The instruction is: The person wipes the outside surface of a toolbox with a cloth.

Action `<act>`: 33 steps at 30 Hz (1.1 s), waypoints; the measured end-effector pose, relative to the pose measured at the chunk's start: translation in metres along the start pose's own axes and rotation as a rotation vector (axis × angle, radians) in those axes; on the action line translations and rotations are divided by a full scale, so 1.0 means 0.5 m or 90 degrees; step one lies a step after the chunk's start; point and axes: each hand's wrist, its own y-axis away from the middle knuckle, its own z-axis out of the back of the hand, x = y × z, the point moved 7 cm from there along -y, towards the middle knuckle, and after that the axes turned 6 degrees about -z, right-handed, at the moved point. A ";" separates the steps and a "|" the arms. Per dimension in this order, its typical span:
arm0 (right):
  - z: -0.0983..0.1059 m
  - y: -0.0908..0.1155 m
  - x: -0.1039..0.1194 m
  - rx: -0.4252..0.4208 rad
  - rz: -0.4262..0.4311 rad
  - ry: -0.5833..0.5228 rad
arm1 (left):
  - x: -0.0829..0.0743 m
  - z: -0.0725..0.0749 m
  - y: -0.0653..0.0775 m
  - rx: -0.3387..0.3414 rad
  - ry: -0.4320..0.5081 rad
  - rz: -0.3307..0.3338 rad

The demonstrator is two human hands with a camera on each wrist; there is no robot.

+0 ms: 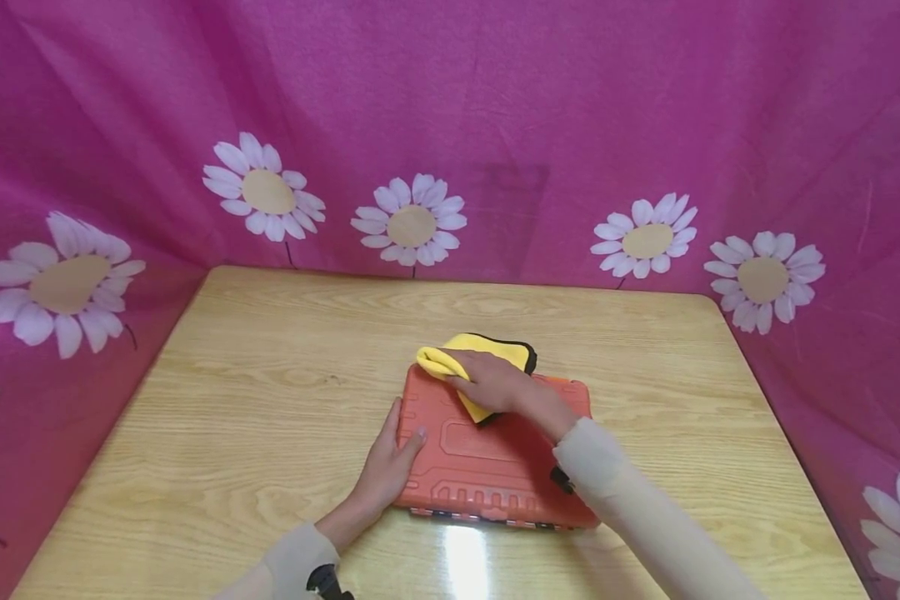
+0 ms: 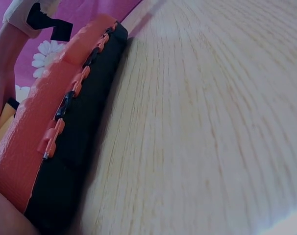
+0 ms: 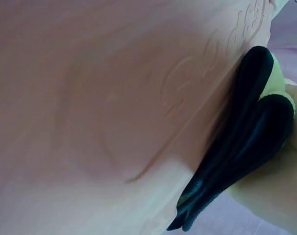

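A red plastic case (image 1: 487, 479) with a black base lies flat on the table, its lid closed. My left hand (image 1: 385, 467) grips the case's left side, thumb on the lid and fingers along the edge. On the far part of the lid, my right hand (image 1: 495, 382) holds a folded yellow cloth (image 1: 438, 362) with black edging against the surface. In the left wrist view, red and black hinge pieces run along the case's side (image 2: 65, 98). The cloth's dark edging (image 3: 241, 132) touches the embossed lid (image 3: 114, 93) in the right wrist view.
The light wooden table (image 1: 270, 375) extends around the case on all sides. A magenta curtain (image 1: 495, 100) printed with white daisies hangs behind the table and along its left and right sides. Light glares off the near table surface.
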 end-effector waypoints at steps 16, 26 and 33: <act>0.023 0.052 -0.074 0.005 -0.071 0.115 | 0.001 -0.003 0.001 -0.004 0.000 0.018; 0.045 0.077 -0.100 -0.069 -0.029 0.141 | 0.002 0.000 0.002 -0.004 0.009 0.008; 0.059 0.093 -0.111 -0.100 0.004 0.115 | -0.001 -0.002 0.002 0.000 0.013 -0.003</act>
